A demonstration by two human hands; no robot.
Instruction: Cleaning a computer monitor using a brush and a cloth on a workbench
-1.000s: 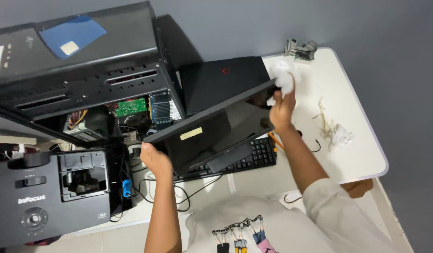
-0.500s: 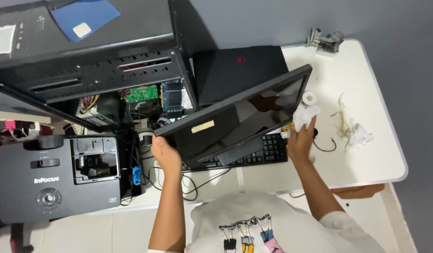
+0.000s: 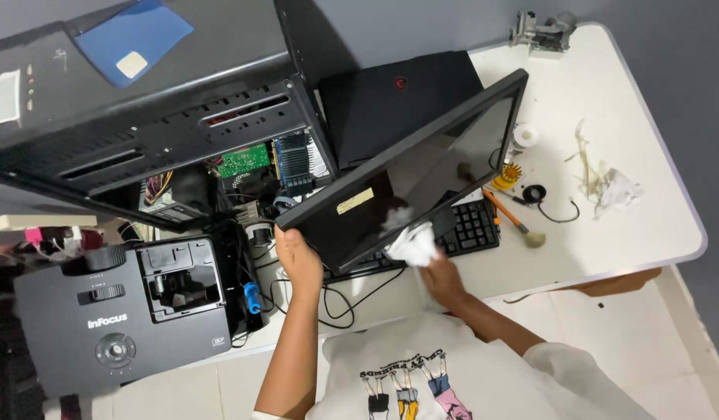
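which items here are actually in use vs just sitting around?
In use:
left hand gripping the monitor edge
right hand pressing a white cloth on its screen

Lying about:
projector
open computer case
keyboard
brush
laptop
crumpled tissue

A single camera on the person's head looks almost straight down from well above the white desk (image 3: 624, 233), so the person's own shirt fills the bottom edge of the frame. The left hand (image 3: 297, 260) and right hand (image 3: 441, 278) sit low centre, near the lens, on the tilted monitor (image 3: 422, 167). The open computer case (image 3: 165, 132) takes the upper left, the projector (image 3: 118, 311) the lower left, grey wall the top.
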